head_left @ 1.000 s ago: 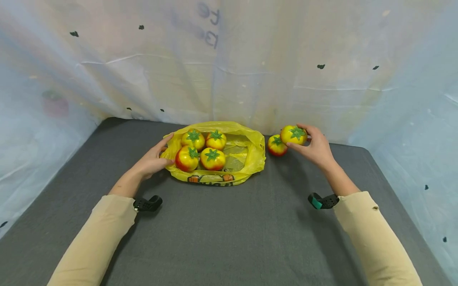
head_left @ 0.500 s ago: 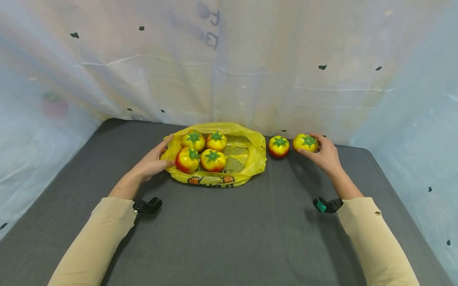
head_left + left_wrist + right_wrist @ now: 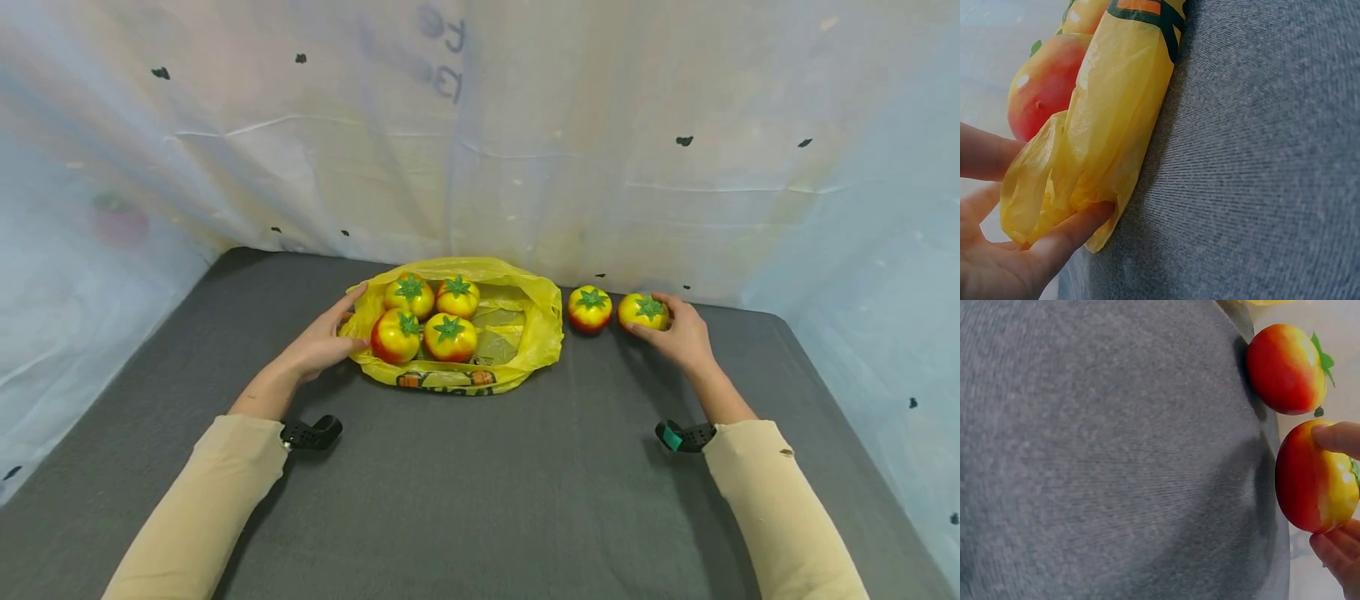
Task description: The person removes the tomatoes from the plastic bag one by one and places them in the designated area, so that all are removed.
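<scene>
Six red-and-yellow fruits counted, each topped by one green leaf cap: four held in one yellow bag, two seen outside it. One left hand, one right hand seen; two tan sleeves, two black wrist straps, one grey table also noted.

We cannot read the lettering on the yellow plastic bag or the characters on the sheet behind it.
</scene>
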The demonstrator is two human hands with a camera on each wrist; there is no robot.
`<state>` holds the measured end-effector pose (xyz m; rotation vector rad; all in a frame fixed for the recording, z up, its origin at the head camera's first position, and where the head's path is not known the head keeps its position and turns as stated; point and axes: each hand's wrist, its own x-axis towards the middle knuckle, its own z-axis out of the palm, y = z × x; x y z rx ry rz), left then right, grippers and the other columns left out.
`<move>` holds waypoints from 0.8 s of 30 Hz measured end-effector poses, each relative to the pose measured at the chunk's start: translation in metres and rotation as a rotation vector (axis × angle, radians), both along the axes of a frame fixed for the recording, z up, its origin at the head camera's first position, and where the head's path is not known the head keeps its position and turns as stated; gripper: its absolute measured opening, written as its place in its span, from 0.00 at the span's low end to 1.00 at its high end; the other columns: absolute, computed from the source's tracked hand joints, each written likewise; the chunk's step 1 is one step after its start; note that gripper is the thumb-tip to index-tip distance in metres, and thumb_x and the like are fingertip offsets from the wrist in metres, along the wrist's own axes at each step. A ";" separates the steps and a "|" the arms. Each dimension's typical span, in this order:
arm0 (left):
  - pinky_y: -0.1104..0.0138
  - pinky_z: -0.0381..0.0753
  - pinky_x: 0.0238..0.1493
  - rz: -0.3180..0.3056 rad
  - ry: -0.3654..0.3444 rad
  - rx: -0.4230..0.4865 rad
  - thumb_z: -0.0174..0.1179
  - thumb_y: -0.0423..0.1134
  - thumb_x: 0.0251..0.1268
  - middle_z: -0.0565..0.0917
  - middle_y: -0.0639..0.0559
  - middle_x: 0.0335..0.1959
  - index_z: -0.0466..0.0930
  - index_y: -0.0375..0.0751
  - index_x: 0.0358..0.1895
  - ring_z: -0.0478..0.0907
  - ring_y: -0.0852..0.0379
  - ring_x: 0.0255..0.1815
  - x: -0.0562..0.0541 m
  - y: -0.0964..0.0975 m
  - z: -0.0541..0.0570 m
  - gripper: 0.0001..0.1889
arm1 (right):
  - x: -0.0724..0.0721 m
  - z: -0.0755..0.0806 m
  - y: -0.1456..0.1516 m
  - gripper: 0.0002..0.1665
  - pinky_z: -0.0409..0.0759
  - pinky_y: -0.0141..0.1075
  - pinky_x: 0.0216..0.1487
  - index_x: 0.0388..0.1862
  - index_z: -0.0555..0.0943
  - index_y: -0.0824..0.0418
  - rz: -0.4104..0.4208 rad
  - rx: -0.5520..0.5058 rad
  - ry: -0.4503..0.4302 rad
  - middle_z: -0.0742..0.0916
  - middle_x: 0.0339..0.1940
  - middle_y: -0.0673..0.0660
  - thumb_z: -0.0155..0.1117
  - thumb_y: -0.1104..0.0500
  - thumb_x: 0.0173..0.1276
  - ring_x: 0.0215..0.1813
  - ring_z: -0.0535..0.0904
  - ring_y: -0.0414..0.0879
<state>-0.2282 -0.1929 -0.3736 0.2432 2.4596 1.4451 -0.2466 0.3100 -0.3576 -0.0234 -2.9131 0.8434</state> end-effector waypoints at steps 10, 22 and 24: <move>0.48 0.70 0.59 -0.008 0.008 -0.019 0.53 0.29 0.63 0.50 0.26 0.72 0.33 0.54 0.78 0.59 0.32 0.67 0.000 0.000 0.000 0.47 | -0.003 -0.007 0.004 0.44 0.64 0.61 0.62 0.71 0.61 0.70 -0.008 0.002 -0.011 0.68 0.66 0.76 0.64 0.49 0.65 0.63 0.65 0.70; 0.43 0.67 0.63 -0.013 0.010 -0.009 0.53 0.28 0.63 0.48 0.27 0.73 0.33 0.52 0.78 0.57 0.32 0.69 0.001 0.001 0.002 0.47 | -0.003 -0.002 0.003 0.46 0.64 0.60 0.62 0.72 0.58 0.71 -0.009 0.014 -0.032 0.68 0.66 0.77 0.65 0.49 0.65 0.64 0.65 0.70; 0.43 0.66 0.63 -0.013 0.005 -0.009 0.53 0.28 0.63 0.48 0.27 0.73 0.33 0.53 0.78 0.56 0.32 0.69 0.001 0.000 0.002 0.47 | -0.002 0.001 0.003 0.46 0.64 0.60 0.63 0.73 0.58 0.71 -0.009 0.005 -0.040 0.67 0.67 0.77 0.64 0.49 0.65 0.64 0.65 0.70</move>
